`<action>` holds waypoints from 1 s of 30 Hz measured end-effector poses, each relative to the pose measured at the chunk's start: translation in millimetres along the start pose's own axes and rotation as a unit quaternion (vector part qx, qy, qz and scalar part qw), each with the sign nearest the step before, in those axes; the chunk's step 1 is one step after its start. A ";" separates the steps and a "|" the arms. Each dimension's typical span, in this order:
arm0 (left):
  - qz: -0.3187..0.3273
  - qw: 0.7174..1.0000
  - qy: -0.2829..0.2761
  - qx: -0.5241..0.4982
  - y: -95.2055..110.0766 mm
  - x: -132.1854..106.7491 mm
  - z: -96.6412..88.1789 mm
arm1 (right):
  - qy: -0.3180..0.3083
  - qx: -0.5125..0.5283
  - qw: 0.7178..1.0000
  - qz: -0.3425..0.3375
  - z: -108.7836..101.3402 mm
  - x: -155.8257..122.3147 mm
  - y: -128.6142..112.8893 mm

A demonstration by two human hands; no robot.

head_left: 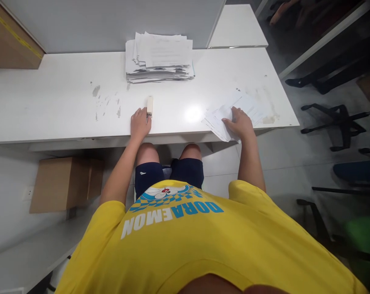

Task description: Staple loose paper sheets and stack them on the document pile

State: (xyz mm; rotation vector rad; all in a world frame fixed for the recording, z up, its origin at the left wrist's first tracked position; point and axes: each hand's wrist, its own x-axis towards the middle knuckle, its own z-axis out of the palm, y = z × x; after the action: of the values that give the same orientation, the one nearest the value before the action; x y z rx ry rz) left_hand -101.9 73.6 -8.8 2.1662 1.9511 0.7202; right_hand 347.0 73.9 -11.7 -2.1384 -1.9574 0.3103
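Clock read from the middle of my view, 12 at the top. At 10 to 11 o'clock my left hand [140,123] pinches the near end of a small cream block [150,104], thumb on its right side and fingers on its left; the far end is left uncovered, which I take as a way of steadying it against the desk [65,116]. At 2 o'clock my right hand [242,122] lies open, palm down, thumb apart from the fingers, over some loose sheets [217,119]. These are fanned unevenly, one corner past the near edge, so the hand probably serves as a weight against slipping; whether any sheet is nipped beneath it, I cannot tell. The thick paper stack [166,55] stands towards 11:30, close to the grey partition [126,24], presumably set back to leave working room in front; its top sheets are askew. Containers: two. One carton [13,38] with a yellow strip sits at 10 o'clock on the desk, cut off by the frame; a second box [52,185] is below desk level between 8 and 9 o'clock. Contents of both: not visible.
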 end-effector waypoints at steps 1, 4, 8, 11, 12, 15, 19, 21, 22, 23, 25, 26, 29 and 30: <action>0.000 1.000 0.000 -0.001 -0.1 -0.1 0.2 | 0.014 0.009 1.000 0.002 0.3 -0.2 0.6; 0.001 1.000 -0.001 0.001 0.6 -0.6 -0.8 | 0.049 0.022 0.998 0.035 -0.9 -1.1 0.0; 0.009 1.000 -0.003 0.003 2.4 -2.7 -4.8 | 0.085 0.040 0.992 0.087 -10.9 -6.4 -16.7; 0.013 1.000 -0.007 0.006 2.6 -4.9 -6.9 | 0.119 0.097 0.987 0.057 -20.5 -19.9 -48.7; 0.013 1.000 -0.007 0.005 2.1 -5.4 -7.0 | 0.125 0.118 0.984 0.038 -21.6 -26.0 -63.5; 0.006 1.000 -0.007 -0.012 -2.1 -4.4 -6.8 | 0.104 0.179 0.978 -0.022 -11.8 -43.7 -118.3; -0.016 0.996 -0.013 -0.086 -12.0 1.2 -8.0 | 0.032 0.281 0.954 -0.096 30.8 -55.8 -199.1; -0.022 0.993 -0.016 -0.114 -15.5 3.3 -9.7 | -0.006 0.273 0.955 -0.111 53.8 -57.2 -228.9; -0.022 0.992 -0.018 -0.120 -16.4 3.8 -10.5 | -0.020 0.258 0.958 -0.123 62.6 -57.6 -238.4; -0.019 0.992 -0.019 -0.119 -16.7 3.8 -11.2 | -0.031 0.244 0.959 -0.140 69.0 -57.9 -243.6; -0.011 0.994 -0.022 -0.107 -15.7 2.9 -11.7 | -0.039 0.233 0.953 -0.190 74.3 -59.5 -241.5; -0.008 0.995 -0.023 -0.096 -15.0 2.2 -11.2 | -0.043 0.231 0.947 -0.217 74.1 -61.0 -235.1; 0.001 0.998 -0.023 -0.055 -13.2 0.4 -7.9 | -0.075 0.193 0.930 -0.302 68.6 -68.4 -207.1; 0.004 0.999 -0.023 -0.043 -13.0 0.0 -6.8 | -0.088 0.167 0.926 -0.327 66.7 -71.9 -198.9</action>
State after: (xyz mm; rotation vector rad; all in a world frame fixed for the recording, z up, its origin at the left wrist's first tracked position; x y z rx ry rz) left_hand -116.6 74.1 -8.2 2.1225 1.8556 0.7328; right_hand 131.8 20.7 -14.2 -1.1954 -2.3692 0.6616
